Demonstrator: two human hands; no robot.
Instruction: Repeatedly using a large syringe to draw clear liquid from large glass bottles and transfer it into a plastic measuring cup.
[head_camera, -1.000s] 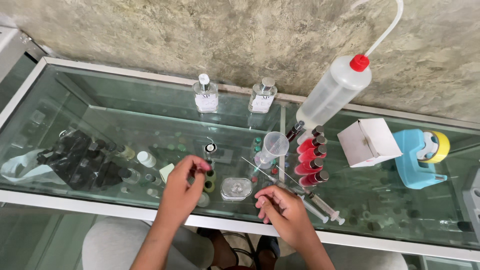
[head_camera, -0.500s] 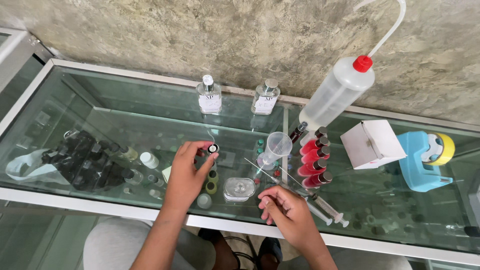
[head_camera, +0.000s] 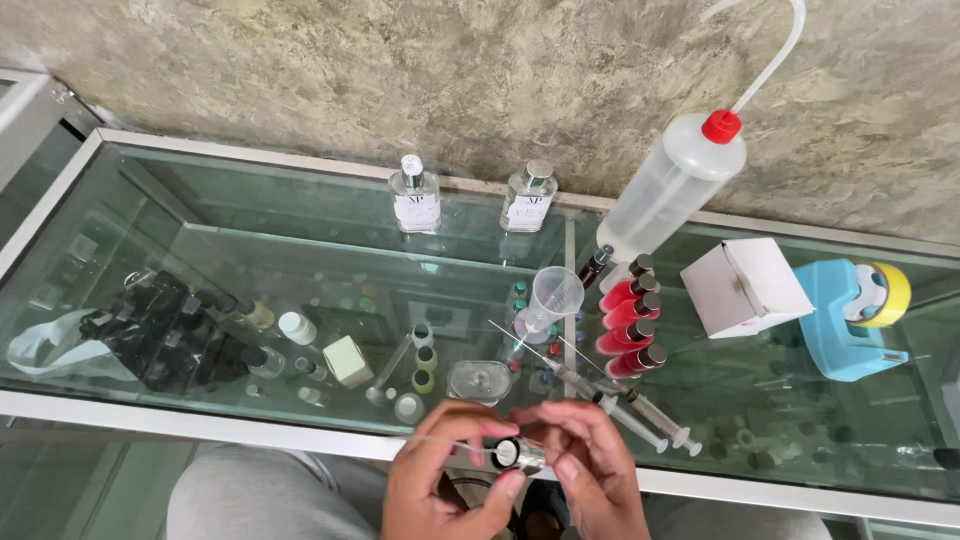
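Both hands are together at the near edge of the glass counter (head_camera: 300, 270), so I've got my left hand (head_camera: 440, 480) and right hand (head_camera: 590, 470) pinched on one small vial (head_camera: 520, 455) held between the fingertips. Two syringes (head_camera: 620, 400) lie just past my right hand, red-filled bottles (head_camera: 630, 320) further beyond, and a little measuring cup (head_camera: 550, 295) beside those.

The vial (head_camera: 519, 454) is small and clear, with a dark round end facing the camera — it lies roughly on its side, tilted, held between the fingertips of both hands above the glass counter's near edge. A thin clear tube (head_camera: 450, 444) — a fine straight line — runs leftward from the vial's mouth, nearly level, across the left fingers.
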